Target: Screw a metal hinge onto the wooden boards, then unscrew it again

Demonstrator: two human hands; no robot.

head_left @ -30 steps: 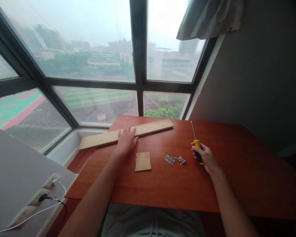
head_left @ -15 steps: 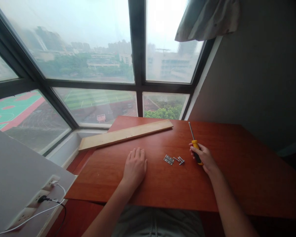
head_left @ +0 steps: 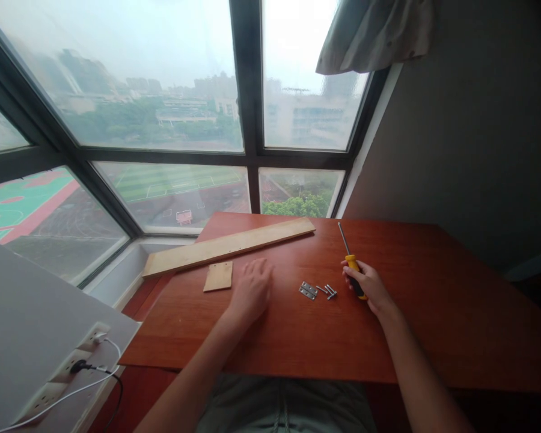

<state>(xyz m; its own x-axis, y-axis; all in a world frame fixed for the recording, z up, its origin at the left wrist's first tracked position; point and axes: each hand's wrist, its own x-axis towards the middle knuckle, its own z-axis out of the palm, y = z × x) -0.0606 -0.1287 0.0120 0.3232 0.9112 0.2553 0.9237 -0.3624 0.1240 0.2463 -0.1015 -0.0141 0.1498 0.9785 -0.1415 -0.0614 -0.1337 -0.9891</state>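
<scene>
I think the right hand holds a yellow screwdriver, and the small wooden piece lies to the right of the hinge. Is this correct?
Not quite. The head view shows the small wooden piece left of the hinge, below the long plank. The right hand does hold the yellow screwdriver.

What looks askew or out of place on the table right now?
The long plank lies at a slant, its left end jutting past the table edge toward the window sill. Otherwise nothing odd: small wooden piece, hinge and screws lie flat; the right hand grips the screwdriver.
</scene>
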